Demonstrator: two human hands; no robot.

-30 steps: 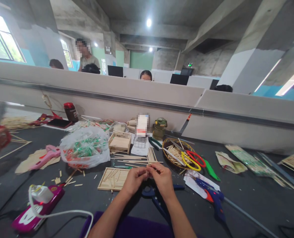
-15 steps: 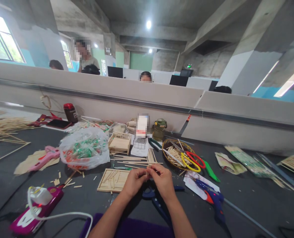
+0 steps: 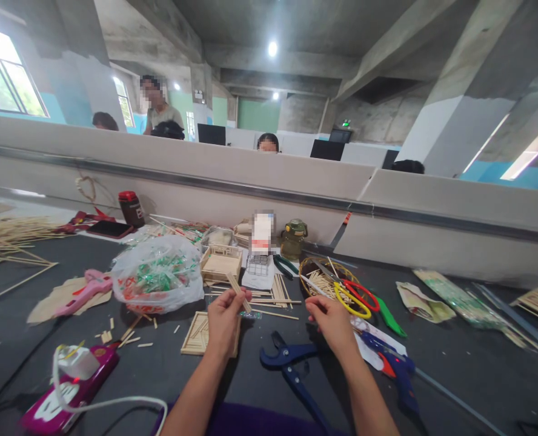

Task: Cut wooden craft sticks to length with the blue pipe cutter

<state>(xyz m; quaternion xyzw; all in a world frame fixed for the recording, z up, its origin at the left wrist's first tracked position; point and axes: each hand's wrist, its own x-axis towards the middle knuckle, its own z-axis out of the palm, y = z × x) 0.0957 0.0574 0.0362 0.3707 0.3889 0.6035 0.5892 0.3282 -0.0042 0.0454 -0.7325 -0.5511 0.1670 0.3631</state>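
My left hand [image 3: 224, 318] is closed around a few short wooden sticks [image 3: 235, 286], which jut out above the fingers. Beneath and beside it lies a small framed stick panel [image 3: 195, 339], partly covered by that hand. To the right, my right hand [image 3: 332, 321] hovers with its fingers curled together; whatever is between the fingertips, if anything, is too small to make out. Between my forearms rests a blue-handled cutter [image 3: 287, 357] with its jaws apart. Long sticks [image 3: 280, 290] lie beyond the hands, near a small wooden stick-built box [image 3: 222, 264].
At right are a basket [image 3: 303, 275] with sticks and scissors [image 3: 353, 300], and a blue glue gun [image 3: 389, 357]. At left are a plastic bag [image 3: 160, 272], a pink glue gun [image 3: 85, 290] and a magenta power strip [image 3: 73, 387]. A partition [image 3: 232, 163] stands behind.
My hands, together before, have moved apart: the left to the left and up with the sticks, the right to the right. The cutter between them has come into fuller view.
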